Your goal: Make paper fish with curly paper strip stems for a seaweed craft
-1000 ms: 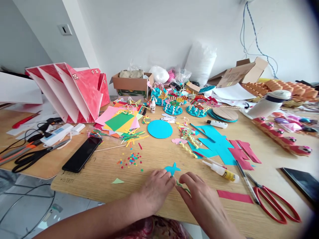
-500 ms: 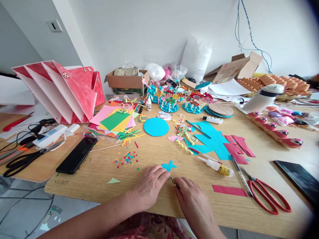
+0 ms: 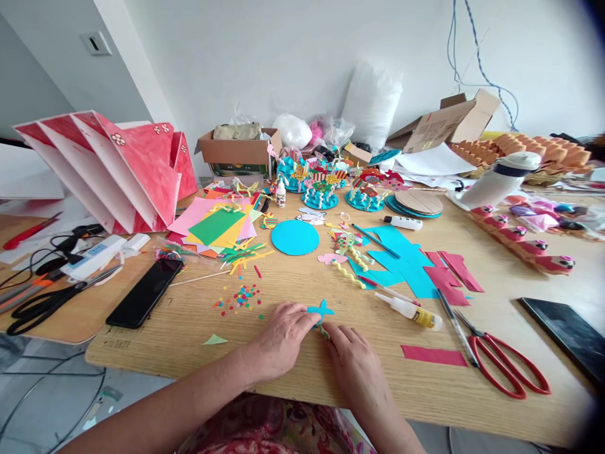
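Note:
A small blue paper fish cutout (image 3: 322, 308) lies on the wooden table in front of me, its tail pointing away. My left hand (image 3: 285, 334) is closed, fingertips pressing on the fish's near left part and hiding some of it. My right hand (image 3: 353, 359) pinches a small greenish patterned piece of paper (image 3: 324, 331), whose end meets the fish's near edge. Most of that piece is hidden under the fingers. A blue paper disc (image 3: 295, 237) lies farther back, and colourful paper dots (image 3: 243, 297) are scattered to the left.
On the right are red-handled scissors (image 3: 508, 362), a pen (image 3: 457, 328), a glue bottle (image 3: 416, 312), a red paper strip (image 3: 433, 355) and blue sheets (image 3: 406, 258). A phone (image 3: 146, 293) and coloured papers (image 3: 218, 226) lie left. Decorated blue discs (image 3: 319, 198) stand behind.
My right hand has moved slightly left and away from me, bringing the greenish piece up against the fish. My left hand stays on the fish. The view has shifted a little.

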